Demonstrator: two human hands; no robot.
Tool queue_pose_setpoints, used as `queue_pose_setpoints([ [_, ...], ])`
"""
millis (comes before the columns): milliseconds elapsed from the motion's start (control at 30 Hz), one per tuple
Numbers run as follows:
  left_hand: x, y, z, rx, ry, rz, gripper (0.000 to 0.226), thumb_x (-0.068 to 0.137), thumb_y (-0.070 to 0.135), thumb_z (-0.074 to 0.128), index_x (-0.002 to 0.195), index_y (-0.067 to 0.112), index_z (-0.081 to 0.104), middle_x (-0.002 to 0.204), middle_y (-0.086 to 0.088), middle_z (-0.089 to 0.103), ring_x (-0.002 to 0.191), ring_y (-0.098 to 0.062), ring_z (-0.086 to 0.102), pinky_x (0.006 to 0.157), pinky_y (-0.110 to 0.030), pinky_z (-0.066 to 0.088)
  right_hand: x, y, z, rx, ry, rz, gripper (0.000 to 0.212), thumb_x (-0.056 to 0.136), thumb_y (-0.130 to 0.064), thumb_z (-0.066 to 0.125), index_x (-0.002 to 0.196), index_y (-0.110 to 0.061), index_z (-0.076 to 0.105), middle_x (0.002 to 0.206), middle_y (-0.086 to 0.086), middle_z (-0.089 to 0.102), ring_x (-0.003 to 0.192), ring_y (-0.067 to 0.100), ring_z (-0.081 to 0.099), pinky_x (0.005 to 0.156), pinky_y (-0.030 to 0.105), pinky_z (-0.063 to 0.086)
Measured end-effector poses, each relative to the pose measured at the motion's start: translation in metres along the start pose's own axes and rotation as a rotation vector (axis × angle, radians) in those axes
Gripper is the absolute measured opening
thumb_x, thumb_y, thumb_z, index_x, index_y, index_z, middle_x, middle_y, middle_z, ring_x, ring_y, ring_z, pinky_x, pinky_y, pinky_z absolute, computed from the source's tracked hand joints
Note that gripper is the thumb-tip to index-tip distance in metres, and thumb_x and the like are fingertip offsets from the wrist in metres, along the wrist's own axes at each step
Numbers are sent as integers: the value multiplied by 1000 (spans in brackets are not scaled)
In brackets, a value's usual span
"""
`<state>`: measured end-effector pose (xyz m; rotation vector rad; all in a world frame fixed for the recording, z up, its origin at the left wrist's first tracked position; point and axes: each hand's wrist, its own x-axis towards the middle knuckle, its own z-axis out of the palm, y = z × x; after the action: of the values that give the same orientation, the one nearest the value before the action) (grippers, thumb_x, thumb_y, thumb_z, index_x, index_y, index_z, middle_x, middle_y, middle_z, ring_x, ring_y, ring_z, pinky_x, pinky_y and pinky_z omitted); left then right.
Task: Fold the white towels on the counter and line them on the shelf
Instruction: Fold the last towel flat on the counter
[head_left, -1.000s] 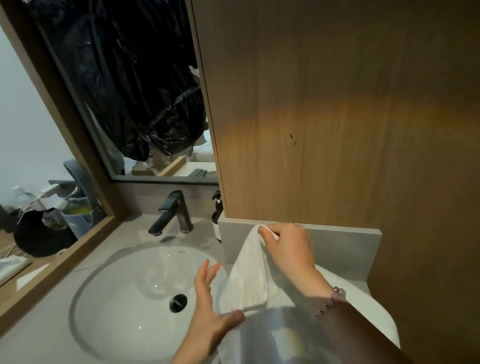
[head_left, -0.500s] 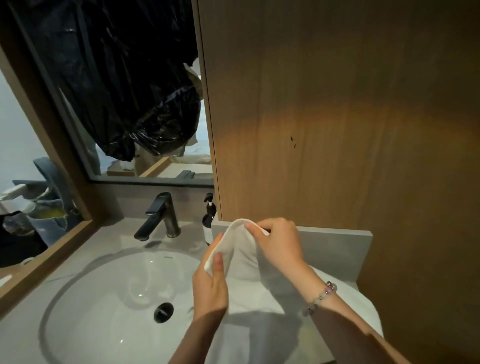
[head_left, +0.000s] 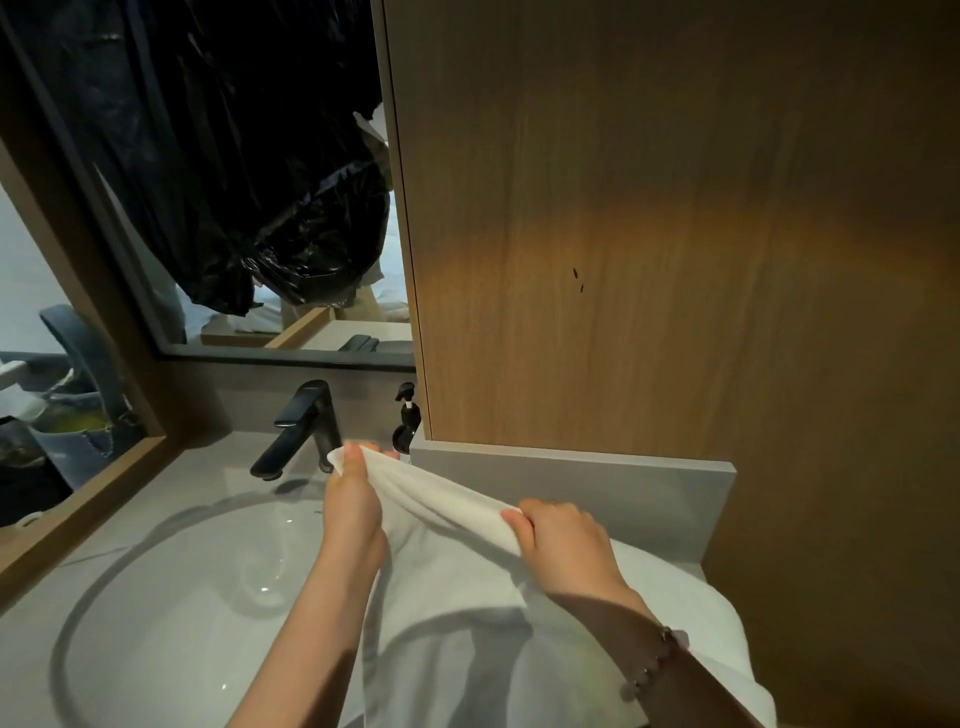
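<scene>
Head view: white towel (head_left: 452, 501) is held above the table (head_left: 202, 475), right of the sink (head_left: 171, 597). Far-left corner is pinched by the left hand (head_left: 353, 512); top edge is gripped by the right hand (head_left: 563, 545), nearer and rightward. Stretched edge runs far-left to near-right; rest is draped below. Fold is likely made across that axis.

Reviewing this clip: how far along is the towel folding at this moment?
Done: nothing visible; no folded towel or shelf shows in this view. In hand: the left hand and right hand pinch one edge of a white towel stretched by the sink, the rest hanging loose. Left: folding it and lining towels on the shelf.
</scene>
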<state>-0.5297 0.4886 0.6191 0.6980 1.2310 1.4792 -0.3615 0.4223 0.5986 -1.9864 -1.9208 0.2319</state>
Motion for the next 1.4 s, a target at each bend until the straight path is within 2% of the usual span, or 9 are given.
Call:
queue_pose_setpoints([
  [333,26,12,-18,-167,130,-107,31,101,36,35,77,22,49,77,5,53,69,-8,51,65,-22,43,-40,49,21,-39,-80,130,31,100,-38,28,118,-24,50,118,-1,59,108,22,53,79,31,36],
  [500,31,29,-34,-100,279,-134,30,101,36,38,74,25,47,77,7,51,66,-7,48,76,-25,45,-54,79,4,112,-105,100,45,90,-59,31,67,-21,36,72,-3,51,74,17,49,66,32,33],
  [633,42,34,-43,38,294,-98,29,99,43,36,90,24,55,77,6,53,68,-9,49,85,-30,45,-48,74,-11,257,-55,8,48,95,-44,44,56,-19,34,54,-3,36,53,9,33,58,26,29],
  [733,36,38,-42,252,122,115,36,101,42,30,103,21,58,82,3,57,70,-12,50,68,-27,44,-38,64,-18,429,38,6,50,95,-39,44,51,-20,29,44,-8,28,46,8,29,51,24,22],
  [900,0,43,-25,775,-368,516,35,101,38,22,111,37,56,101,26,58,91,3,53,75,-20,38,-16,43,-20,434,107,-41,54,97,-35,44,48,-21,23,40,-7,23,43,10,27,49,24,20],
  [1000,-25,30,-5,845,-675,491,29,101,29,30,115,35,55,103,34,52,89,30,45,75,4,33,-4,24,-24,422,135,-65,55,97,-36,45,49,-20,24,45,-5,24,46,10,22,50,27,19],
  [1100,-42,8,7,811,-904,394,25,100,25,37,108,39,56,96,37,59,92,28,49,80,-1,38,5,10,-28,412,147,-109,54,97,-38,44,49,-19,27,46,-3,28,50,15,27,50,28,21],
  [1267,-43,-15,11,879,-823,415,23,98,30,45,86,24,65,80,11,67,80,0,60,69,-11,40,7,2,-29,385,160,-117,56,97,-40,43,47,-19,27,44,-3,28,47,13,26,50,26,22],
  [1400,-46,-15,10,783,-708,425,25,97,21,48,75,30,57,71,11,61,66,10,55,62,-7,39,5,2,-25,374,170,-131,55,96,-41,44,48,-19,29,45,-3,30,47,13,28,51,26,23],
])
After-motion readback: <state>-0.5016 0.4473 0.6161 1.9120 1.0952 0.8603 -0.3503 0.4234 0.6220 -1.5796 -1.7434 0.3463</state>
